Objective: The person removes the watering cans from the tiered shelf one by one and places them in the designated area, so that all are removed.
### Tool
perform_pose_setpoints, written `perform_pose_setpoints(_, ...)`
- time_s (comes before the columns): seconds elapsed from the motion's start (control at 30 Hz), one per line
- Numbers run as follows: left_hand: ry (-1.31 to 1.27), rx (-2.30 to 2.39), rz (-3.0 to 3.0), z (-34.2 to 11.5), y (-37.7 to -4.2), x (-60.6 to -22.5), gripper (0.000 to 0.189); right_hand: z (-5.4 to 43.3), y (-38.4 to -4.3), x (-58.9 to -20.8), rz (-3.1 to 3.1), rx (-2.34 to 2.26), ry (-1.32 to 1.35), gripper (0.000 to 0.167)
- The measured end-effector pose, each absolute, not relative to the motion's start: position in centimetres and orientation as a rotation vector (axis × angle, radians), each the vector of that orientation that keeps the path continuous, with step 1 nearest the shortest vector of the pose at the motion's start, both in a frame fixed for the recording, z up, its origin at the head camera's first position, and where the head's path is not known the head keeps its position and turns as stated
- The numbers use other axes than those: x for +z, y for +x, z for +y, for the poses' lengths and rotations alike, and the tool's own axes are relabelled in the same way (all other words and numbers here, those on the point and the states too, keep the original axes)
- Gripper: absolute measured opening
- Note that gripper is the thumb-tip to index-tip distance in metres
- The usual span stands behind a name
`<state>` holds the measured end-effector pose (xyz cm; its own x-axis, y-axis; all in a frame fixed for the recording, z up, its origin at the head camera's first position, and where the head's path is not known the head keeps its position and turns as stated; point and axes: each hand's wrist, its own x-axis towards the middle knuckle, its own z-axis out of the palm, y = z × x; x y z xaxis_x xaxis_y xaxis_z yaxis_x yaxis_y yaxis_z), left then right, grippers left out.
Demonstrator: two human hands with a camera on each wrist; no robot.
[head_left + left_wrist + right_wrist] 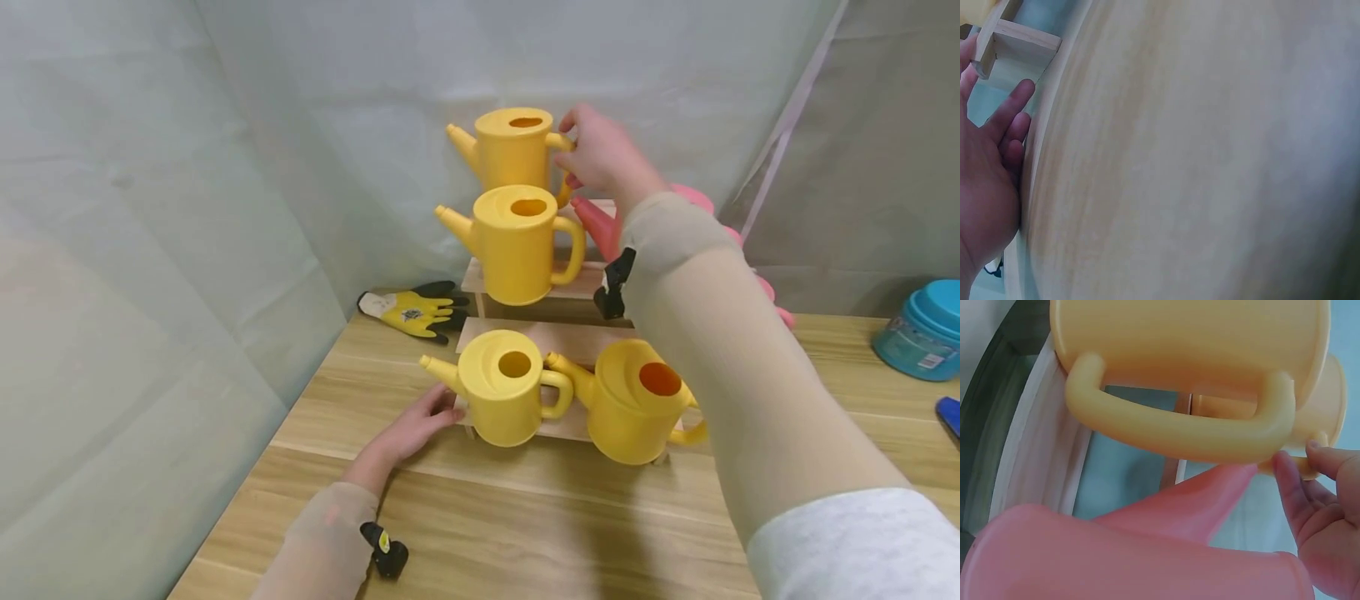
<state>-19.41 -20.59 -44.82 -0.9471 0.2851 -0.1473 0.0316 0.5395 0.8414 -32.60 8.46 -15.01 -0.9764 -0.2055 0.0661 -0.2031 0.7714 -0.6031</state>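
My right hand [600, 154] is at the top of a wooden stepped rack [536, 335], its thumb and fingers pinching the handle of the highest yellow watering can [513, 158]. In the right wrist view, a nearer can's handle [1179, 434] partly covers that grip. Down at the rack's lower left end lies my left hand [412, 429], thumb at the board's end and other fingers loosely extended beside it. Another yellow can [517, 250] stands one tier below the top. On the bottom tier are two more, a left can [498, 404] and a right can [630, 408].
Pink watering cans [1135, 562] stand on the rack's right side, mostly hidden behind my right arm in the head view. A yellow and black work glove [416, 312] lies left of the rack. A blue-lidded tub [922, 333] sits at the table's right.
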Motion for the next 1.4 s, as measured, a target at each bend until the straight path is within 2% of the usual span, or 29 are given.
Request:
perform_pose_setpoints(0.3, 0.279, 1.353, 2.486, -19.8, -17.8, -41.6, 0.061, 8.0, -32.7, -15.2, 3.011, -0.961, -0.356, 0.043)
perform_pose_setpoints(0.57, 0.303, 1.382, 2.503, -20.8, -19.5, -45.1, 0.061, 9.1, -31.9, -14.3, 3.13, -1.045, -0.346, 0.041)
perform_pose_setpoints(1.17, 0.311, 1.378, 2.467, -20.7, -20.7, -45.2, 0.065, 14.7, -29.9, -9.5, 3.304, -0.978, -0.153, 0.047)
perform_pose_setpoints(1.4, 0.295, 1.379, 2.497, -20.7, -20.5, -45.0, 0.064, 17.3, -28.8, -8.8, 3.359, -0.962, -0.086, 0.048)
